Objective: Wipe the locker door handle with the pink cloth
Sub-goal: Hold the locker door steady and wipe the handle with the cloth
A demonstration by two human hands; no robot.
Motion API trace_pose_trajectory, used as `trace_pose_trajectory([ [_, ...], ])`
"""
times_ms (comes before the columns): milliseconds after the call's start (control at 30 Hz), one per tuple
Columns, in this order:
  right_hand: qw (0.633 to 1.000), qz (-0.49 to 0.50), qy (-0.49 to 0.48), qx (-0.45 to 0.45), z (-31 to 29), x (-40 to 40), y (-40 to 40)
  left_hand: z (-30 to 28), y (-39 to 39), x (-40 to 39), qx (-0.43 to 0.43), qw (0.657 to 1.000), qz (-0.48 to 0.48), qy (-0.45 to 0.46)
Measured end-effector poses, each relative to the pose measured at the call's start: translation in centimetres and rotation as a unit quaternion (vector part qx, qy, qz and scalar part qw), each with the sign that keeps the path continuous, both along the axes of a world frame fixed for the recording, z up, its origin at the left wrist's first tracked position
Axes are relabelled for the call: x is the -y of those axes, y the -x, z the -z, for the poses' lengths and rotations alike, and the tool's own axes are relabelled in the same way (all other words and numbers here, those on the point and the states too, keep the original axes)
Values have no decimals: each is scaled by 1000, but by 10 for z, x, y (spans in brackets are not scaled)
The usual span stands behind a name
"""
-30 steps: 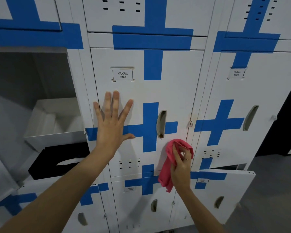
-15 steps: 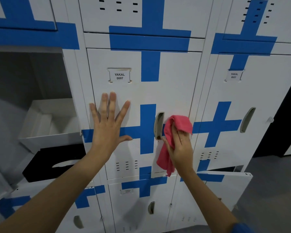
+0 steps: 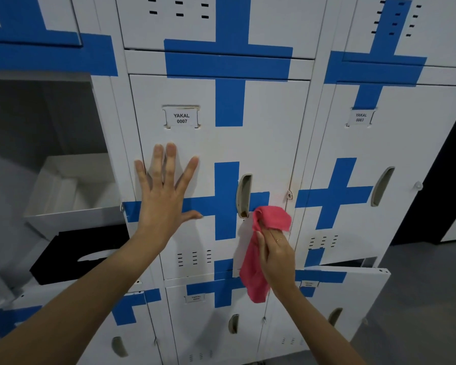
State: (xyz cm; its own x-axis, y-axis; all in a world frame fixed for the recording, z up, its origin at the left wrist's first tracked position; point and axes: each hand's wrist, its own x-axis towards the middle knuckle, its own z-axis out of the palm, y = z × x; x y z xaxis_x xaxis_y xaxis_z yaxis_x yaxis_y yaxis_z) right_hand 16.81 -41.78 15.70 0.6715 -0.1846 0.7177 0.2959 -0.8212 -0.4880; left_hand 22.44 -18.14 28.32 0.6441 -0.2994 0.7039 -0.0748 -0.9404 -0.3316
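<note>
- The white lockers fill the whole view, with big blue crosses on the doors.
- The open locker at the left has a white box inside it. I cannot tell what is in the box.
- Below it sits a black box with a slot on top.
- The middle locker door is shut and has a tag that says YAKAL 0007.
- The left hand is flat on that door, fingers spread wide, holding nothing.
- The right hand pinches the pink cloth. The cloth is just below and right of the handle, with its long end hanging down.
- The door handle is a small tall dip in the door, with a dark smudge at its bottom.
</note>
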Motion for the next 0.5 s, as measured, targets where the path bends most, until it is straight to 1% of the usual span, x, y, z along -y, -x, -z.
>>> trace_pose_trajectory([
  [133,996,-27,88,-3,6,11,2,0,1,0,-2,1000,-5,-2],
  [200,994,-29,105,-5,8,16,1,0,1,0,-2,1000,-5,-1],
  [300,997,-44,59,-16,-5,6,-2,0,-1,-1,1,1000,-4,-6],
  [400,998,-52,35,3,-35,-3,-16,1,-2,-2,5,1000,2,-8],
  [500,997,-28,55,51,-57,-10,-34,1,-2,-2,5,1000,8,-7],
])
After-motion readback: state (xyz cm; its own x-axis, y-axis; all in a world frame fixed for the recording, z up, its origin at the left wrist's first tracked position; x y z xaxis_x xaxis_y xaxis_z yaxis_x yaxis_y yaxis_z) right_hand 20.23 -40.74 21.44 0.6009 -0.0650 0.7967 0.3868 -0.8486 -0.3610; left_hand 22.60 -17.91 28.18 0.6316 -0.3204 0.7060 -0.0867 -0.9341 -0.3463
